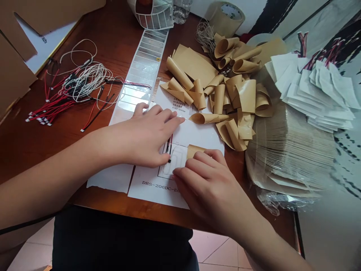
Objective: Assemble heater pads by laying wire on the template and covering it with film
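My left hand (149, 135) lies flat on a white printed sheet (194, 131), fingers stretched out, its thumb pressing down a short red and black wire (169, 145). My right hand (207, 178) sits just right of it with fingers curled, pinching a small brown backing paper (194, 150) that peels off a white rectangular patch (177, 160) on the sheet. The wire's end lies on that patch.
A heap of curled brown backing papers (225, 94) lies beyond the sheet. A stack of clear-wrapped patches (290, 150) and a pile of white pieces (318, 90) are at right. Red, black and white wires (73, 90) lie at left, a strip of silver labels (142, 71) runs to the back.
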`<action>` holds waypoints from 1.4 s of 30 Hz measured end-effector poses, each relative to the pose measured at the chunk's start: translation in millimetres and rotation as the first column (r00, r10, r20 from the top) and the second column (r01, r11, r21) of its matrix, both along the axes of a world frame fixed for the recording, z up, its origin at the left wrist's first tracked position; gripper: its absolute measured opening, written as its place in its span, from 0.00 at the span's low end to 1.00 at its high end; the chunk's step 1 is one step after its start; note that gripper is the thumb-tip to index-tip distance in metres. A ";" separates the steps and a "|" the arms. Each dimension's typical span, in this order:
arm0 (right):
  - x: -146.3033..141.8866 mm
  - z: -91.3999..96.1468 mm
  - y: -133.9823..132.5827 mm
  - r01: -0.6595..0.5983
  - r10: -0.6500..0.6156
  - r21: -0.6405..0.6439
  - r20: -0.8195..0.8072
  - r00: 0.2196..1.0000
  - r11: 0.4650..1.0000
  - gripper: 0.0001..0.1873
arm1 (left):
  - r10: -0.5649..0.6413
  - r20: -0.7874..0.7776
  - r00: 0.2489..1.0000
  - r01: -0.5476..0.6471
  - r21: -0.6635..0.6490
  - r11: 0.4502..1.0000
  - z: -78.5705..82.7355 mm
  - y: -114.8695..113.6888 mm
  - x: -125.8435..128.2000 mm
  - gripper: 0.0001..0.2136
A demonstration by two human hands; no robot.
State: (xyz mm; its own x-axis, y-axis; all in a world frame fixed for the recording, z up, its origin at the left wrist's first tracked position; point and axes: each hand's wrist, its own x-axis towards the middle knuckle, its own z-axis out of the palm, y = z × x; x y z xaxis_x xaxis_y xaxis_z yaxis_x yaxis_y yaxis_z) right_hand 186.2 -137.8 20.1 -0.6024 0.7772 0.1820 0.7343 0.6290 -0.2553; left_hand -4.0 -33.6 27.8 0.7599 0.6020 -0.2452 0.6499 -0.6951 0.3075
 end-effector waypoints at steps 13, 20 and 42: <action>1.1 -13.8 5.2 0.165 -0.164 0.001 -0.089 0.982 0.986 0.10 | 0.103 0.065 0.993 -0.110 0.103 0.989 -9.2 2.8 8.7 0.30; -2.5 -23.2 10.5 0.261 -0.251 0.084 -0.112 0.961 0.962 0.11 | 0.173 0.104 0.979 -0.184 0.102 0.978 -12.3 4.3 13.0 0.27; -4.6 -27.6 13.7 0.289 -0.288 0.055 -0.028 0.957 0.956 0.13 | 0.122 0.084 0.989 -0.129 0.087 0.988 -13.1 10.5 3.9 0.36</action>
